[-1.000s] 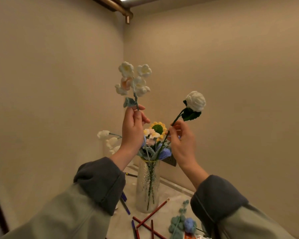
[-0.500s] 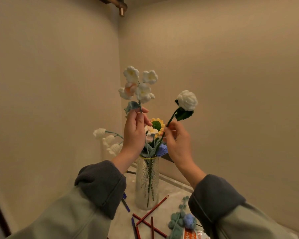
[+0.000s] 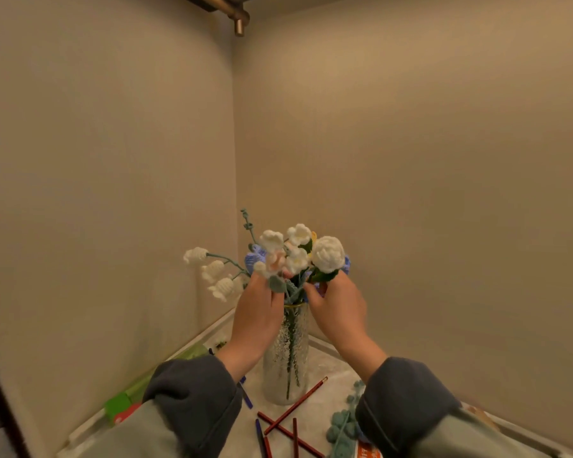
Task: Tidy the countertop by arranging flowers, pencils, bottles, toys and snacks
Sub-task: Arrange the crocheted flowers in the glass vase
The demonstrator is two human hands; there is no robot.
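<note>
Head view, frame centre: left hand (image 3: 255, 312) pinches the stem of the white blossom sprig (image 3: 285, 252), and right hand (image 3: 338, 309) pinches the white rose (image 3: 327, 254) just under its head. Both stems run down into the glass vase (image 3: 285, 358). Risk, by my judgement: the vase is tall, narrow and top-heavy, so a sideways shove on the stems could tip it onto the loose pencils (image 3: 291, 408) at its foot. Pale countertop (image 3: 325, 368) in the lower frame; beige walls meet in a corner; metal pipe (image 3: 239, 24) at the top.

Item: walls (image 3: 411, 193) are hemming the vase (image 3: 285, 358) behind; crossed pencils (image 3: 291, 421) are lying in front; blooms (image 3: 298, 256) are crowding its mouth.
</note>
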